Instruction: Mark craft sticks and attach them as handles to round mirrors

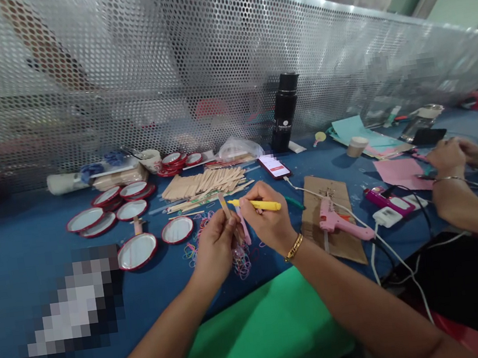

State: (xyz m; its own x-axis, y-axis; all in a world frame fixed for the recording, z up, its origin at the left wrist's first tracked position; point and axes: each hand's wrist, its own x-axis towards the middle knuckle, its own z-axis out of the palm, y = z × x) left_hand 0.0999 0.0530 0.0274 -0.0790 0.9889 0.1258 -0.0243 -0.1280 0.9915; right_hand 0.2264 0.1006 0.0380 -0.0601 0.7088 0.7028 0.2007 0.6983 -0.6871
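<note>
My left hand [215,242] is closed round a wooden craft stick [224,205], which stands up from the fingers. Pinched in my right hand [270,220] is a yellow marker [262,204], its tip at the upper part of the stick. Yellowish colour shows on the stick near that tip. Several loose coloured rubber bands [242,263] lie on the table under and around my hands. Just beyond them is a pile of plain craft sticks [204,182]. A round red-rimmed lid [177,230] rests left of my left hand.
More red-rimmed lids [86,219] lie on the left. A black bottle [285,113] stands at the back near a phone [275,166]. Right of me, a pink glue gun [336,220] rests on cardboard [311,193], with white cables beyond. A co-worker's hands [450,157] are farther right.
</note>
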